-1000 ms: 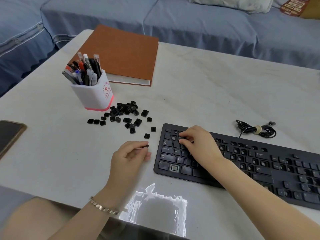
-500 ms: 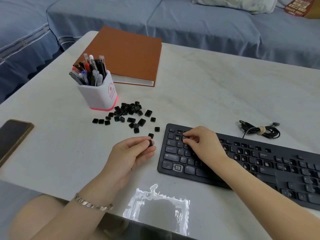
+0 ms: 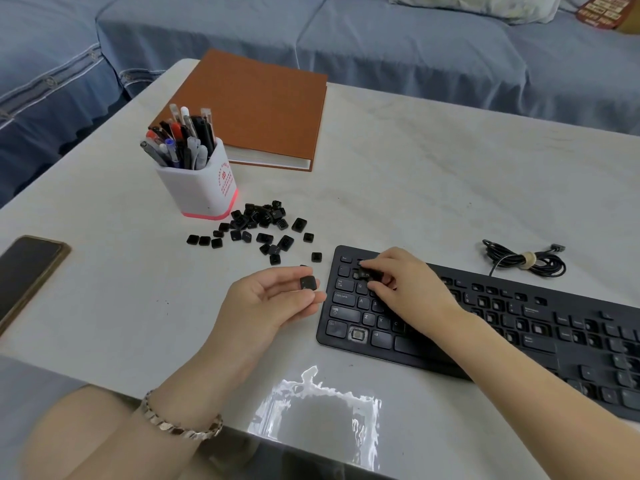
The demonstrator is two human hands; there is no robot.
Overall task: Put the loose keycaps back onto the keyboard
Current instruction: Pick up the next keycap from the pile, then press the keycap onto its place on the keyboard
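The left hand's (image 3: 273, 299) thumb and fingertips (image 3: 304, 271) pinch a black keycap (image 3: 308, 283), held just above the table (image 3: 433, 174) beside the keyboard's (image 3: 540, 344) left end, not far from the near edge. Its legend is too small to read.

The right hand (image 3: 408, 289) lies on the keyboard's upper left rows with fingers curled; index tip and thumb close about a second keycap (image 3: 367, 273). Whether they grip it or press it into place cannot be told, and the palm hides the keys beneath. In the bottom row one socket (image 3: 357, 335) stands bare and pale. Gaps further right are blurred, and the picture's right border cuts the keyboard off.

The loose keycaps (image 3: 263, 226) are scattered towards the table's left edge, the thickest clump just beside a white pen holder (image 3: 199, 188). One stray is half hidden behind the left fingertips.

A brown notebook (image 3: 256, 105) occupies the far left corner. A phone (image 3: 27, 271) at the left edge is partly out of frame. A coiled cable (image 3: 523, 259) rests beyond the keyboard. A bracelet (image 3: 180, 424) circles the left wrist, and glare (image 3: 318, 407) whitens the near edge.
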